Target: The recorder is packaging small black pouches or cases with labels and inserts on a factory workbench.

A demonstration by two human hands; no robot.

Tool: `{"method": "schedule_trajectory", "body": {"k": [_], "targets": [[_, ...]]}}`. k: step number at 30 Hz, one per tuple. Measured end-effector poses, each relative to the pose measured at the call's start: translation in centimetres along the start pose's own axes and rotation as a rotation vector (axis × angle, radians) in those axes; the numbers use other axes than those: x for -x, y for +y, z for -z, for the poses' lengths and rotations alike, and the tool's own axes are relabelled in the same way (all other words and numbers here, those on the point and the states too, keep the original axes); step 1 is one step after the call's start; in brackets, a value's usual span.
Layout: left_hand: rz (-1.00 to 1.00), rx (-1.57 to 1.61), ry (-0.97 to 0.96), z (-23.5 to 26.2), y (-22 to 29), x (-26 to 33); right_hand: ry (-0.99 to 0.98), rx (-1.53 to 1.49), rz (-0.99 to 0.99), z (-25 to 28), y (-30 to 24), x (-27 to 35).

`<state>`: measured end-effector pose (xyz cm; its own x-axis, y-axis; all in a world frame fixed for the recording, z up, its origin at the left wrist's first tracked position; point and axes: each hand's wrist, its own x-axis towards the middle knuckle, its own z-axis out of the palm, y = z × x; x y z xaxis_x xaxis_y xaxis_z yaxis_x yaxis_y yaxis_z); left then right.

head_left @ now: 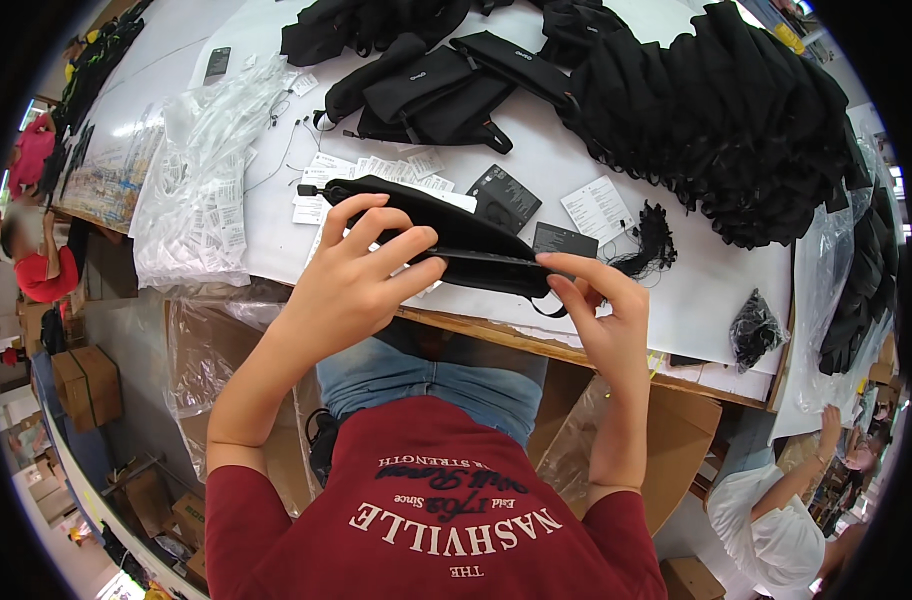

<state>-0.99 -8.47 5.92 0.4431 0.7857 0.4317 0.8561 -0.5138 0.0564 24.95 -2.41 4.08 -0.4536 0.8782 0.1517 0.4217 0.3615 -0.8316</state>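
Note:
A black zippered pouch (466, 225) is held above the table's front edge, its mouth parted into a dark slot. My left hand (361, 265) grips it toward its left end, fingers bent over the near side. At the right end, thumb and forefinger of my right hand (606, 300) pinch the rim. A thin loop (549, 308) hangs below that end, and a zipper pull (311, 190) sticks out at the far left. Behind it lie white printed tags (416, 165), a dark card (506, 198) and a white card (596, 208). Inside the pouch is too dark to make out.
Black pouches (436, 95) lie loosely stacked at the back of the white table (716, 300). A tall heap of black pouches (716, 120) fills the right rear. Bagged tags (201, 180) are at left, black cords (656, 240) at right. Other people (51, 265) are farther off.

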Motion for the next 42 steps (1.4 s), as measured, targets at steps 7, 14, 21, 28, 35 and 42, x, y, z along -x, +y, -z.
{"method": "schedule_trajectory", "body": {"k": [7, 14, 21, 28, 35, 42], "targets": [[-0.031, 0.045, 0.002, -0.2, 0.1, 0.0, -0.009, 0.286, 0.246, -0.3, -0.8, -1.3], [-0.01, 0.043, -0.018, -0.3, -0.2, -0.2, 0.244, 0.261, 0.339, -1.0, -0.1, -1.0], [0.016, 0.098, 0.012, -0.5, 0.1, -0.1, 0.382, -0.197, 0.152, -0.9, 2.4, 1.0], [-0.012, 0.379, 0.007, -4.0, 6.0, -1.6, 0.712, -0.836, -0.279, -0.8, 4.8, 5.4], [-0.034, 0.524, -0.081, -12.4, 8.9, -1.6, 0.893, -1.106, -0.532, -0.7, 9.6, 8.2], [0.007, 0.597, -0.134, -13.2, 10.1, -1.9, 0.752, -1.113, -0.505, -0.5, 10.1, 8.8]]}}
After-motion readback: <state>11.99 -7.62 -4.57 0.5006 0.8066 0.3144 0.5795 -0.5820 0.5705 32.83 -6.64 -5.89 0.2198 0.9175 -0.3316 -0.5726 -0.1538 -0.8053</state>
